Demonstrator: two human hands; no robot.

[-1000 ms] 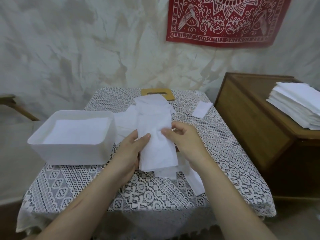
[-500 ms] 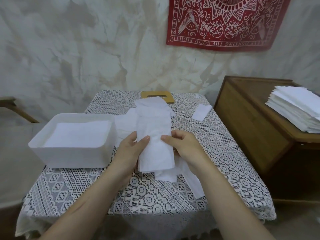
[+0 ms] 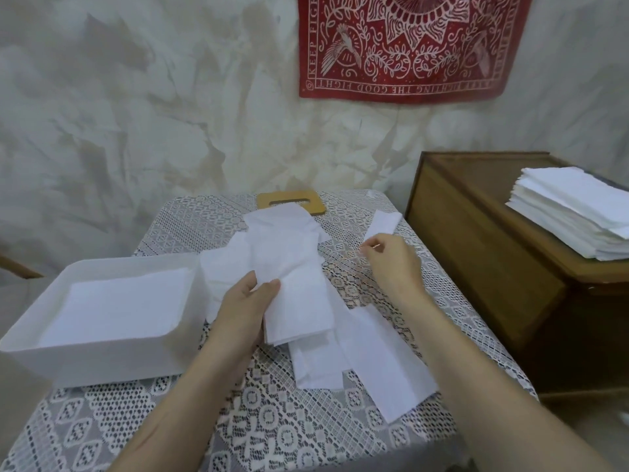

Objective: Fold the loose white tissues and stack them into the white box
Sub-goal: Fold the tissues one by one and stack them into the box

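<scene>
A white box (image 3: 102, 352) stands on the left of the lace-covered table (image 3: 272, 420), with flat white tissues (image 3: 119, 301) stacked inside. My left hand (image 3: 246, 311) grips a folded white tissue (image 3: 299, 301) by its left edge, just right of the box. Under and behind it lies a pile of loose tissues (image 3: 282, 240). My right hand (image 3: 391, 260) hovers at the near end of a small tissue (image 3: 386, 222) on the table's far right, fingers loosely curled, nothing visibly in them. Another long tissue (image 3: 384, 369) lies by my right forearm.
A wooden lid with a slot (image 3: 289, 201) lies at the table's far edge. A brown wooden cabinet (image 3: 476, 250) stands to the right and carries a tall stack of white tissues (image 3: 578, 212). A red patterned cloth (image 3: 408, 46) hangs on the wall.
My right hand has let go of the folded tissue and moved right and away, towards the small tissue. My left hand alone holds the folded tissue now.
</scene>
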